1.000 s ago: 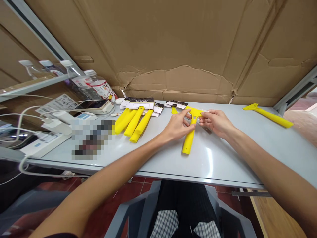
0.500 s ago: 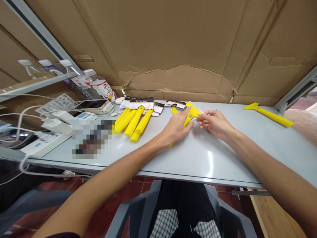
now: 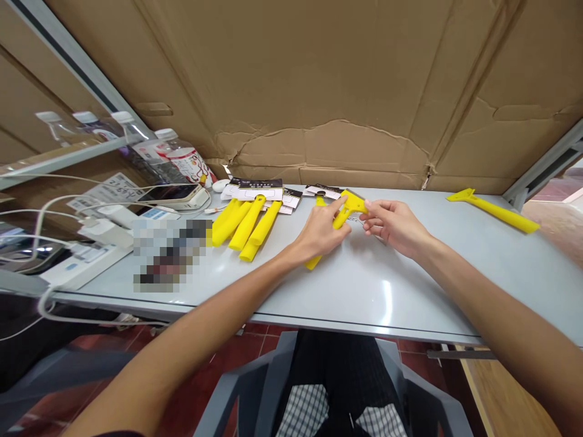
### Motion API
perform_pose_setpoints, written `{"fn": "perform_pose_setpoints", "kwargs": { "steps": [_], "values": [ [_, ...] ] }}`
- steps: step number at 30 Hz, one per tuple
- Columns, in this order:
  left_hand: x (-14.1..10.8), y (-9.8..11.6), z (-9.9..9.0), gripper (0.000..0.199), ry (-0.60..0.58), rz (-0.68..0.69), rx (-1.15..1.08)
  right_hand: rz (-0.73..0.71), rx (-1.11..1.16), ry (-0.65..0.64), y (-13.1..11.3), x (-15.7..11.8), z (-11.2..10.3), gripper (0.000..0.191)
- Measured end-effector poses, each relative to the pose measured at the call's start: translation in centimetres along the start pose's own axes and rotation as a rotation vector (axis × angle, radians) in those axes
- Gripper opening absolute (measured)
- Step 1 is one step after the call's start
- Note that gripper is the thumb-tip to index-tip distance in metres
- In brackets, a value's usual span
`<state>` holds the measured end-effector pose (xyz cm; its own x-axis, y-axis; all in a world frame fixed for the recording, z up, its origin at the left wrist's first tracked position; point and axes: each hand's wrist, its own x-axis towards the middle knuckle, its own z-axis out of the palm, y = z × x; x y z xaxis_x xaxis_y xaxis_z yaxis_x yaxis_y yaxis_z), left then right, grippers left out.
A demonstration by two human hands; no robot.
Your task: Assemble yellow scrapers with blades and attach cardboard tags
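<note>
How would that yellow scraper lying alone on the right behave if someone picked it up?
The lone scraper would probably stay stiff, since its long handle looks like moulded plastic. It may feel light, being slim. Its smooth surface could be a little slippery, though the flared head might discourage rolling.

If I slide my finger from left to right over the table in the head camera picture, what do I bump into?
White power strip → bunch of yellow handles → left hand → right hand → loose yellow scraper
</note>
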<state>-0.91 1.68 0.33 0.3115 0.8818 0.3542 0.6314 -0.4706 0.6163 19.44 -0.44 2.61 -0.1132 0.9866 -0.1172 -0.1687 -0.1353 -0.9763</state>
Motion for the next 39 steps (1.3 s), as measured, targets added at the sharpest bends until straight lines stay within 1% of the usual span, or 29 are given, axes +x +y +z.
{"fn": "perform_pose_setpoints", "kwargs": {
  "steps": [3, 5, 6, 8, 9, 11, 12, 13, 15, 18, 20, 23, 25, 30, 33, 36, 39],
  "values": [
    [0.3, 0.3, -0.6, 0.073, -0.014, -0.147, -0.198, -0.046, 0.015, -0.001, 0.1, 0.5, -0.7, 0.031],
    [0.6, 0.5, -1.0, 0.072, -0.042, -0.225, -0.401, -0.122, -0.105, 0.029, 0.5, 1.2, -1.4, 0.028],
    [0.7, 0.6, -1.2, 0.067, -0.060, -0.243, -0.510, -0.179, -0.233, 0.059, 0.8, 1.5, -1.9, 0.023],
    [0.9, 0.7, -1.6, 0.048, -0.102, -0.250, -0.719, -0.344, -0.602, 0.135, 1.5, 2.2, -2.6, 0.013],
    [1.0, 0.7, -1.8, 0.037, -0.128, -0.253, -0.809, -0.442, -0.782, 0.144, 1.9, 2.5, -2.9, 0.012],
    [1.1, 0.6, -2.0, 0.026, -0.179, -0.267, -0.948, -0.614, -1.071, 0.098, 2.7, 3.0, -3.2, 0.022],
    [1.2, 0.5, -2.0, 0.024, -0.198, -0.275, -1.001, -0.658, -1.168, 0.064, 3.0, 3.1, -3.1, 0.026],
    [1.3, 0.4, -2.1, 0.025, -0.212, -0.286, -1.045, -0.677, -1.244, 0.025, 3.2, 3.2, -2.9, 0.030],
    [1.5, 0.4, -2.0, 0.027, -0.236, -0.315, -1.107, -0.671, -1.362, -0.028, 3.6, 3.2, -2.2, 0.037],
    [1.6, 0.4, -2.0, 0.033, -0.247, -0.352, -1.158, -0.676, -1.522, -0.071, 4.0, 3.0, -1.3, 0.048],
    [1.7, 0.3, -2.0, 0.034, -0.241, -0.352, -1.175, -0.692, -1.598, -0.109, 4.3, 2.9, -0.9, 0.052],
    [1.7, 0.2, -2.0, 0.033, -0.231, -0.346, -1.189, -0.692, -1.631, -0.176, 4.6, 3.1, -0.9, 0.047],
    [1.7, 0.1, -2.0, 0.034, -0.233, -0.348, -1.196, -0.695, -1.627, -0.188, 4.6, 3.2, -1.0, 0.044],
    [1.7, 0.1, -2.0, 0.036, -0.241, -0.374, -1.204, -0.733, -1.617, -0.161, 4.4, 3.3, -1.1, 0.041],
    [1.7, 0.2, -2.0, 0.038, -0.234, -0.398, -1.222, -0.733, -1.576, -0.118, 4.1, 3.6, -1.4, 0.042],
    [1.7, 0.2, -2.0, 0.038, -0.233, -0.424, -1.243, -0.723, -1.467, -0.035, 3.6, 4.0, -2.0, 0.038],
    [1.6, 0.2, -1.9, 0.037, -0.258, -0.435, -1.251, -0.743, -1.198, 0.061, 3.0, 3.9, -2.6, 0.029]
  ]
}}
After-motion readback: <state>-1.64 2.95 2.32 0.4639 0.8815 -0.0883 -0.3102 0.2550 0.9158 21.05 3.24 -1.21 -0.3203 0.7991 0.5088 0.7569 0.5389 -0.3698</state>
